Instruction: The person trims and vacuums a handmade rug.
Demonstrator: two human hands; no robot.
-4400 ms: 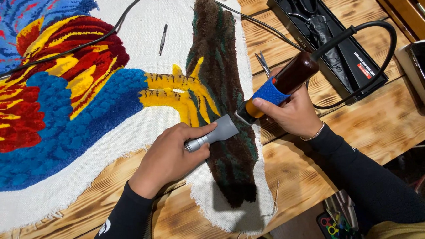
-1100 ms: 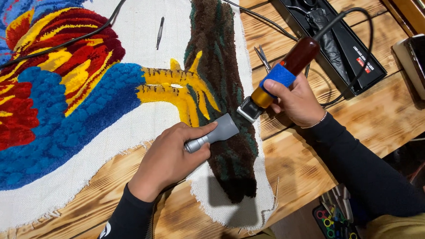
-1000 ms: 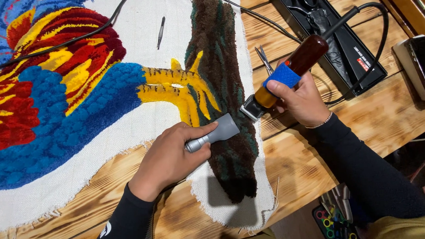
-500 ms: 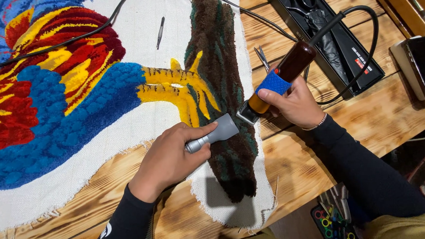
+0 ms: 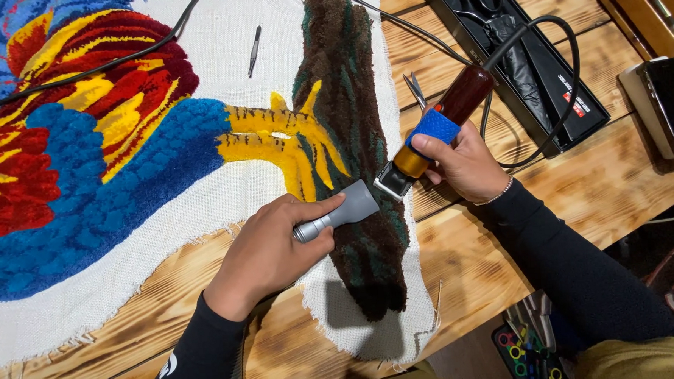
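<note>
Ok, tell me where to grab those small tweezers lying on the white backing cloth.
Pinch the tweezers across the middle of their thin shaft, coming straight down from above. They lie flat and nearly upright in view on bare white cloth, apart from the black cable and the pile, so both long sides look free.

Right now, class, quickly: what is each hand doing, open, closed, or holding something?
Left hand: closed around a grey nozzle, its wide tip on the brown rug pile.
Right hand: closed around a corded trimmer, its head at the pile's edge.
</note>
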